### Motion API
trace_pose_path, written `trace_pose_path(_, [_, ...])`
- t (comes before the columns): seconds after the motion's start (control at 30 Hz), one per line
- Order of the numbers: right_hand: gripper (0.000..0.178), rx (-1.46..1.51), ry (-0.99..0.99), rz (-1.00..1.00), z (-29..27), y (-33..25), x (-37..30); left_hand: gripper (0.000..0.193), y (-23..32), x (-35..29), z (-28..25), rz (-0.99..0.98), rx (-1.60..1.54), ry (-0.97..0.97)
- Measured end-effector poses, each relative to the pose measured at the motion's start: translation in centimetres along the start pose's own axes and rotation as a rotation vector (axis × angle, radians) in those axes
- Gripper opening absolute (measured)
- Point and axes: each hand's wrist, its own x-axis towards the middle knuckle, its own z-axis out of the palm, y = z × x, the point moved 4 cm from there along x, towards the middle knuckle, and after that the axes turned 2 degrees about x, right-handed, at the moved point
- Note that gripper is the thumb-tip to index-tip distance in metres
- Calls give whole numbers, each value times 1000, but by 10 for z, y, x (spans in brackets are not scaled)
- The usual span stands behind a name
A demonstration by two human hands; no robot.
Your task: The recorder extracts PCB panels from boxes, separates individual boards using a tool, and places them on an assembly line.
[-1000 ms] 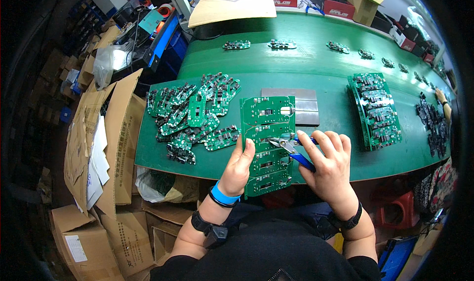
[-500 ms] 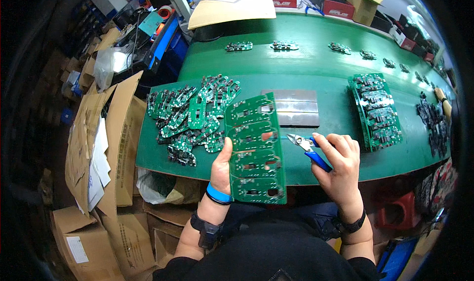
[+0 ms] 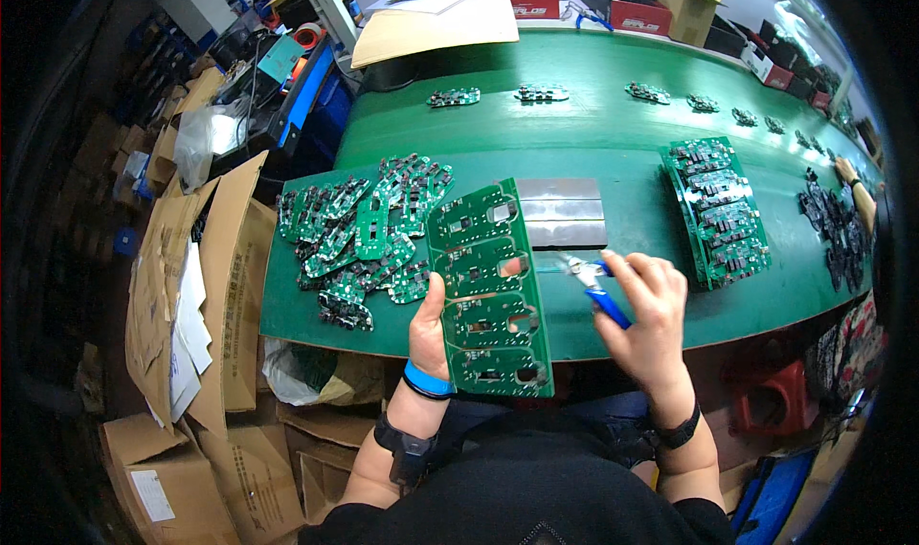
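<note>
My left hand [image 3: 432, 333] grips the left edge of a green circuit board panel [image 3: 488, 301], which is tilted upright over the table's near edge. The panel is made of several joined boards with cut-out windows. To its right, my right hand [image 3: 651, 315] is closed around blue-handled cutting pliers [image 3: 607, 306]. Their metal jaws point toward the panel but stand apart from it. Behind the panel, a grey metal block [image 3: 563, 212] lies on the table, partly covered by it. A heap of separate small circuit boards [image 3: 383, 229] lies left of the panel.
On the right of the green table [image 3: 593, 129] stands a stack of board panels [image 3: 718, 215], with a pile of black parts [image 3: 833, 229] beyond it. Single boards [image 3: 542, 93] lie in a row farther back. Cardboard boxes [image 3: 230, 296] flank the table's left. A person's hand [image 3: 848, 174] shows at far right.
My right hand and the pliers have shifted slightly left and turned a little. The whole view has also drifted slightly. The panel stays in my left hand.
</note>
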Motion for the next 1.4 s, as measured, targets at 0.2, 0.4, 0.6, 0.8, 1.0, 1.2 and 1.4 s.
trace_pose_path(0.2, [58,44,-132,-130,-10,-20,1,59,6,4,1,-11,438,184])
trace_pose_path(0.4, [61,-31,-216,-188,2,-37,2,43,8,9,20,176,699,232])
trace_pose_path(0.6, [62,-86,-218,-204,2,-40,1,37,9,7,22,181,729,239])
trace_pose_path(0.8, [62,-124,-222,-198,1,-42,-1,40,10,8,18,210,820,296])
trace_pose_path(1.0, [63,-101,-221,-180,2,-40,-1,39,9,8,22,223,817,279])
trace_pose_path(1.2, [61,-63,-218,-186,2,-37,0,35,10,8,17,201,782,293])
trace_pose_path(1.4, [63,-96,-213,-188,5,-36,-3,39,9,9,21,230,832,323])
